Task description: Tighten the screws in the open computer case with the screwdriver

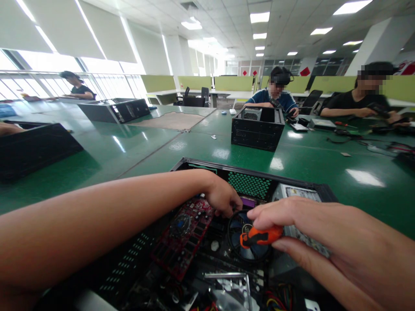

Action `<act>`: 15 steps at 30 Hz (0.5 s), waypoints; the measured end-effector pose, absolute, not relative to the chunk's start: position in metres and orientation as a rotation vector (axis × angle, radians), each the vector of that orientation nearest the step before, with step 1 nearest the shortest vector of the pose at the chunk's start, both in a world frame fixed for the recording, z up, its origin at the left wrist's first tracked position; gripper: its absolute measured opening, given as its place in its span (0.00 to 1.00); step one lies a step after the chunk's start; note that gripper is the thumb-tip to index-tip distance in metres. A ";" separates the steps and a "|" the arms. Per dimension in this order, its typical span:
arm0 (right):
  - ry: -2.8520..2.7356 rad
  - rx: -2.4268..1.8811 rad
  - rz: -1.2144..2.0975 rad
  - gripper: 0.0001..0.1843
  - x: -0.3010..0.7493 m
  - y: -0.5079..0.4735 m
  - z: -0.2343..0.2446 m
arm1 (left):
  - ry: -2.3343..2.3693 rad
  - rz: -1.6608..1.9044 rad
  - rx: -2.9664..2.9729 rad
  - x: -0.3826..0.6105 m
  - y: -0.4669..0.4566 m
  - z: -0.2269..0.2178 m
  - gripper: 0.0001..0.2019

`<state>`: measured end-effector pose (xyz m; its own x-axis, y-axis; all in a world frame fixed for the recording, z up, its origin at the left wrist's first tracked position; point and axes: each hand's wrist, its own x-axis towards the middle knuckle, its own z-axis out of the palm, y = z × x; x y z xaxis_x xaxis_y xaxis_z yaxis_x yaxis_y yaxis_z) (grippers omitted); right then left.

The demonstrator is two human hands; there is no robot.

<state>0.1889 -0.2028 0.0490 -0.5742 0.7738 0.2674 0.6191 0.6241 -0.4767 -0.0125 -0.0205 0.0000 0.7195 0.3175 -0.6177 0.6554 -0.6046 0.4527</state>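
Board [186, 239], red, rectangular and dotted with small components, lies left of the round, dark-bladed black fan [246, 227]. The person's left hand [223, 196] curls down at the fan's far-left rim; I can't tell whether its hidden fingertips pinch anything. Over the fan's middle juts a stubby orange-and-black handle [264, 236], its long axis running crosswise, rightward to the right hand [317, 220], which grasps it between thumb and fingers. Of the two, the left hand looks nearer the fan's rim. Right of the fan sits a silver metal box with a printed label [300, 193]. One uncovered black metal computer case [249, 171] contains board, fan and box, plus, on the person's side of the fan, a bright metal frame [227, 275] and thin multicoloured wires [275, 300].
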 end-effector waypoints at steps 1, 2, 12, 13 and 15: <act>-2.399 -1.097 0.461 0.13 0.189 -0.203 0.049 | 0.718 -0.681 2.212 -0.013 -0.019 -0.001 0.09; -2.402 -1.095 0.462 0.13 0.189 -0.204 0.049 | 0.704 -0.714 2.187 -0.014 -0.018 -0.002 0.10; -2.338 -1.058 0.316 0.07 0.194 -0.201 0.037 | 0.690 -0.762 2.168 -0.014 -0.016 -0.004 0.15; -2.337 -1.075 0.306 0.07 0.195 -0.201 0.035 | 0.693 -0.761 2.172 -0.014 -0.016 -0.004 0.15; -2.347 -1.108 0.283 0.07 0.197 -0.203 0.034 | 0.699 -0.750 2.176 -0.014 -0.017 -0.004 0.15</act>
<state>0.1970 -0.2028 0.0337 -0.5273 0.7654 0.3690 0.6556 0.6427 -0.3963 -0.0140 -0.0167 -0.0037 0.6840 0.2485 -0.6859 0.6669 -0.5942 0.4497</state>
